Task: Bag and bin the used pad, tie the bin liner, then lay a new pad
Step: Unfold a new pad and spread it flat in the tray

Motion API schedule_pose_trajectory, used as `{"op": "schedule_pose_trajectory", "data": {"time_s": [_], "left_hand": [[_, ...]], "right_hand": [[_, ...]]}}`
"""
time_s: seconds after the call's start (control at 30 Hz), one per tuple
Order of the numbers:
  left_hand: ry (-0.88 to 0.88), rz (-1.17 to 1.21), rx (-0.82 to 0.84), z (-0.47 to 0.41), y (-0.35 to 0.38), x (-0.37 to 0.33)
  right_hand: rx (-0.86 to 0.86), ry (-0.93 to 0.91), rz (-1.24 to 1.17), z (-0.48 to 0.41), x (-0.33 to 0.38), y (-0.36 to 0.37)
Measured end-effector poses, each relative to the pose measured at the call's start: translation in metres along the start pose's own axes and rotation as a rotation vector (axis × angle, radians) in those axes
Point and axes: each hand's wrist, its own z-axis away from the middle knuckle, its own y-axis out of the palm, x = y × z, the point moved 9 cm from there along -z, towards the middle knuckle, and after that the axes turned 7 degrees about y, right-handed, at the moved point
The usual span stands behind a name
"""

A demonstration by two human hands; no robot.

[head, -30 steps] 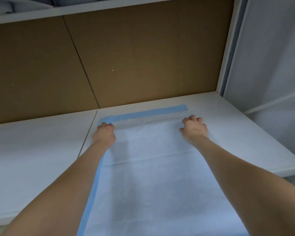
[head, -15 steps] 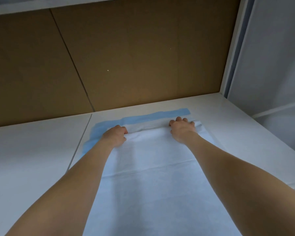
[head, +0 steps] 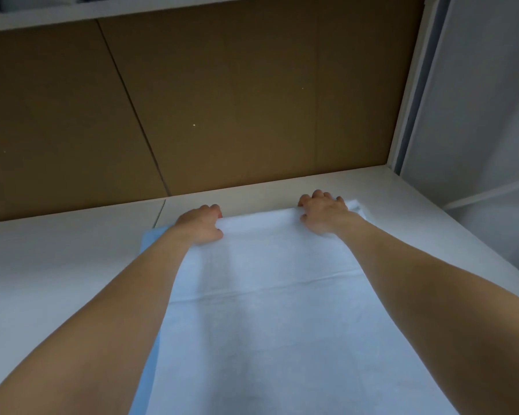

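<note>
- The new pad (head: 267, 310) lies white side up on the worktop (head: 57, 265), its far edge near the brown back panel (head: 222, 115).
- Our left hand (head: 203, 224) and right hand (head: 322, 212) each grip that far edge, fingers curled over it.
- We judge this the laying step: draw both corners evenly, square to the panel.
- Blue backing peeks out at left, and we should press the creases flat afterwards.
</note>
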Motion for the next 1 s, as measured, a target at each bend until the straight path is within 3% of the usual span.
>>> {"op": "schedule_pose_trajectory", "data": {"time_s": [0.33,0.53,0.83,0.93,1.0], "left_hand": [[-0.061,0.239,0.116,0.037,-0.050,0.007],[-0.099,0.244,0.074,0.051,-0.063,0.013],[0.150,0.391,0.002,0.041,-0.067,-0.036],[0.139,0.385,-0.010,0.038,-0.069,-0.025],[0.130,0.390,-0.024,0.037,-0.071,-0.016]], "right_hand": [[-0.082,0.071,-0.055,0.029,-0.008,-0.068],[-0.090,0.074,-0.103,0.043,-0.009,-0.078],[-0.188,0.065,-0.076,0.048,-0.012,-0.085],[-0.279,0.219,-0.140,0.051,-0.042,-0.086],[-0.255,0.372,-0.395,0.053,-0.069,-0.082]]}}
